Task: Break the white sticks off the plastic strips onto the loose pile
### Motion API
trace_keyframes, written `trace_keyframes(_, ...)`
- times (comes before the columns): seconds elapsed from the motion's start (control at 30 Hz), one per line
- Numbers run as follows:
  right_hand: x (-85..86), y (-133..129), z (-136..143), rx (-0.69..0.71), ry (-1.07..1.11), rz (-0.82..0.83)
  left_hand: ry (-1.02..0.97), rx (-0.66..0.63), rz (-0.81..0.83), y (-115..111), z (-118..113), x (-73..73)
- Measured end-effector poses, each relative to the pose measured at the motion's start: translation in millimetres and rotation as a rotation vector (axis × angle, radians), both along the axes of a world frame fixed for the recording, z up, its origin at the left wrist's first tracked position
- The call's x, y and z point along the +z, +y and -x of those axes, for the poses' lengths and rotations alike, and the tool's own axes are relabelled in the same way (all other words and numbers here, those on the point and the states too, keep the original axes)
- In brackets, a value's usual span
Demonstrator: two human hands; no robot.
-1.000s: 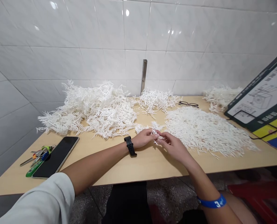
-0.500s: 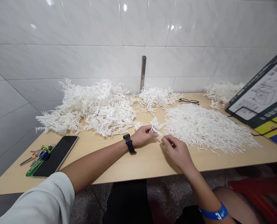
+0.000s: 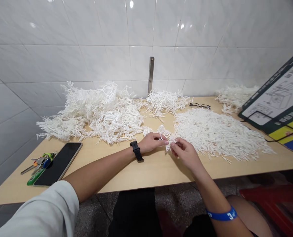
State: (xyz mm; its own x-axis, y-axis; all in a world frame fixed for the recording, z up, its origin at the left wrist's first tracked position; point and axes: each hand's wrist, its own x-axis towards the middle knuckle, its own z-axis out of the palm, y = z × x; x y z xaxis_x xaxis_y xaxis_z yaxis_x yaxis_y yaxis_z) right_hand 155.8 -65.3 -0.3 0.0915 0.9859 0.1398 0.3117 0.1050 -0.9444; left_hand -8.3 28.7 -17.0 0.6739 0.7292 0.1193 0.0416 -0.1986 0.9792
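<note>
My left hand, with a black watch on its wrist, is closed on a small white branched piece over the middle of the table. Close beside it on the right, the fingertips of my right hand pinch the same piece. Behind and left of my hands lies a large tangled heap of white branched pieces. A flatter spread of small white pieces lies to the right, and a smaller pile sits at the back near the wall.
On the wooden table, a phone and keys lie at the left. Glasses rest at the back. A printed box leans at the right, with another white pile beside it. A metal strip stands against the wall.
My right hand has moved slightly left and up, and its fingers have closed on the white piece at my left fingertips. My left hand has hardly moved.
</note>
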Motion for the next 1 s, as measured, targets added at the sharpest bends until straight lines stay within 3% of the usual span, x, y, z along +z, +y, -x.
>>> trace_keyframes(0.13,-11.5,-13.2,1.7,0.088,0.131,0.096,0.035,-0.026,-0.094,-2.5,-0.5,2.7)
trace_keyframes(0.3,-15.4,-17.9,0.9,0.102,0.054,0.089,0.11,-0.166,-0.238,-8.0,0.8,6.2)
trace_keyframes(0.47,-11.9,-15.3,-1.1,0.09,-0.009,0.101,0.222,-0.226,-0.335,-11.2,2.8,5.9)
trace_keyframes(0.7,-4.8,-26.4,-9.9,0.289,-0.207,0.108,0.25,-0.46,-0.236,-6.1,6.5,6.9)
trace_keyframes(1.0,18.9,-33.7,-27.3,0.433,-0.432,0.195,0.175,-0.521,-0.131,-2.9,4.6,8.1)
